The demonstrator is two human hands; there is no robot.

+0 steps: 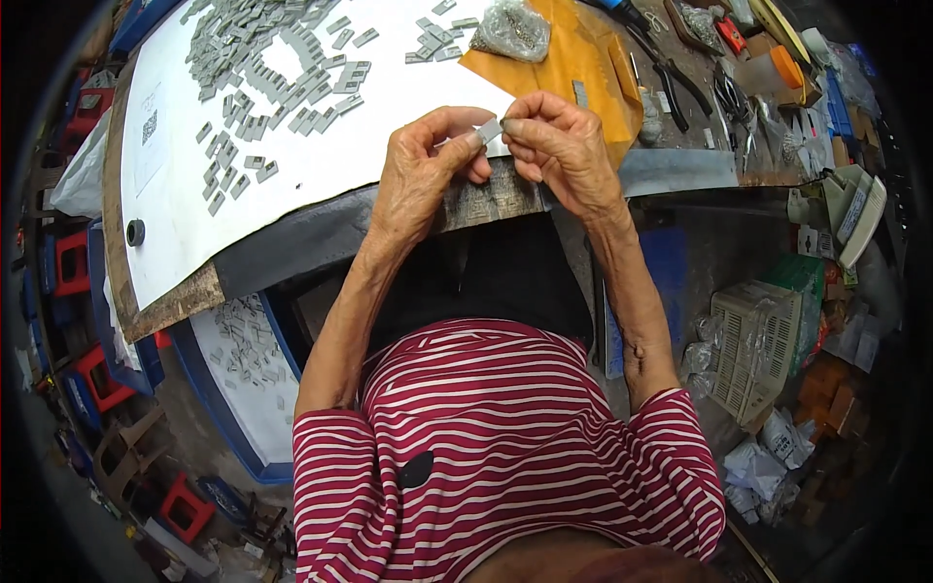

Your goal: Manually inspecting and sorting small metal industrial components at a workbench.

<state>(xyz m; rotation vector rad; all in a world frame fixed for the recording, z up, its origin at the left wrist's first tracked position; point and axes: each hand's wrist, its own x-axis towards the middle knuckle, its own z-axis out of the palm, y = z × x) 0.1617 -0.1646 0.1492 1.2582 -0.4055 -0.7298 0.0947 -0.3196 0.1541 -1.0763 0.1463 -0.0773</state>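
Grey piece (490, 130) | flat, oblong | tilted | between left hand (435, 151) and right hand (559, 144)

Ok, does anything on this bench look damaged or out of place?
One small grey piece lies alone on the orange paper, apart from the scattered grey pieces. Also, the bench's front edge looks ragged and worn.

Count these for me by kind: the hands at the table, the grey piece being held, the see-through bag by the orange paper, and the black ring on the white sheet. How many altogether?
Left hand and right hand: 2
Held grey piece: 1
See-through bag: 1
Black ring: 1
Total: 5
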